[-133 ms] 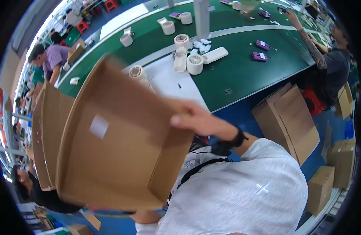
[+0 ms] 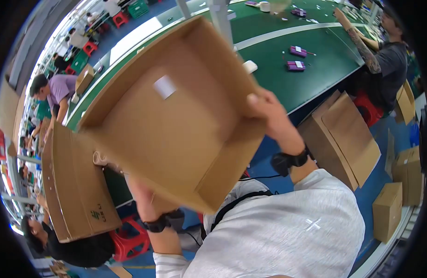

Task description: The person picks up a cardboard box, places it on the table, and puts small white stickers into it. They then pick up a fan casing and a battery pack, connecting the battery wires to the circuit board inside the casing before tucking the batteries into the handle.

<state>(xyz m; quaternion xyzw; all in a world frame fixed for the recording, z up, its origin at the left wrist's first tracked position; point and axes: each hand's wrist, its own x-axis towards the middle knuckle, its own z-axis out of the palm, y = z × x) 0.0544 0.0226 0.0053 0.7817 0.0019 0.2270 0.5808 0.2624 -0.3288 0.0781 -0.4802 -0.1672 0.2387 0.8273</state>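
Head view: we've got the right hand (image 2: 273, 116) at frame centre-right, forearm angled up-left, clamped on the right corner of the cardboard tray (image 2: 176, 132), thumb over the rim. Left hand (image 2: 141, 192), lower left of centre, is up against the tray's lower-left wall; blurred and partly hidden, so we can't tell how firmly it grips. Hands well apart, tray between them. Black band with a unit on each wrist.

Tray fills mid-frame, tilted, inside toward us. Plain brown board, matte, shallow, four low walls, roughly square. White rectangular label (image 2: 165, 87) on its inner floor.

Behind it: smooth green bench (image 2: 264, 88), two purple packs (image 2: 296, 58) with white labels at upper right.

Other containers: tall brown carton (image 2: 76, 185) at left, dark print on its side, interior not visible to us. Big carton (image 2: 341, 141) at right, broad flat panels, contents hidden. Boxy brown carton (image 2: 387, 211) at lower right, contents hidden too.
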